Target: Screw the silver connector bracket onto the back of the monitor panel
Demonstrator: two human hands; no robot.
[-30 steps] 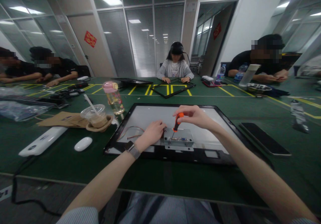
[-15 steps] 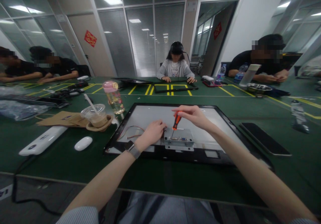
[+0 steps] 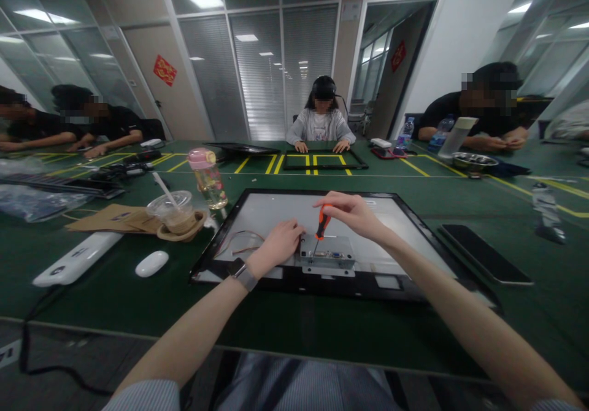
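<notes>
My right hand [image 3: 347,210] is closed on the upper end of a red and black screwdriver [image 3: 323,222]. The screwdriver tilts slightly, and its thin shaft runs down to the port side of a metal box [image 3: 327,256] with several connectors. My left hand [image 3: 280,244] has bent fingers pressed at the box's left edge; the fingertips are partly hidden. Beneath lies a large flat display panel [image 3: 386,224] with a grey-white back and a black frame. Thin wires [image 3: 239,240] loop over the panel left of my left hand.
Left of the panel are a pink-lidded bottle [image 3: 209,181], an iced drink cup [image 3: 172,210], a white mouse-shaped case [image 3: 151,264] and a white power strip [image 3: 78,257]. A black phone [image 3: 485,254] lies right. Across the table, a person touches a black frame [image 3: 326,167].
My hands and the screwdriver hold almost the same place. Across the table, the person's hands and the black frame have shifted slightly; the view has moved a little.
</notes>
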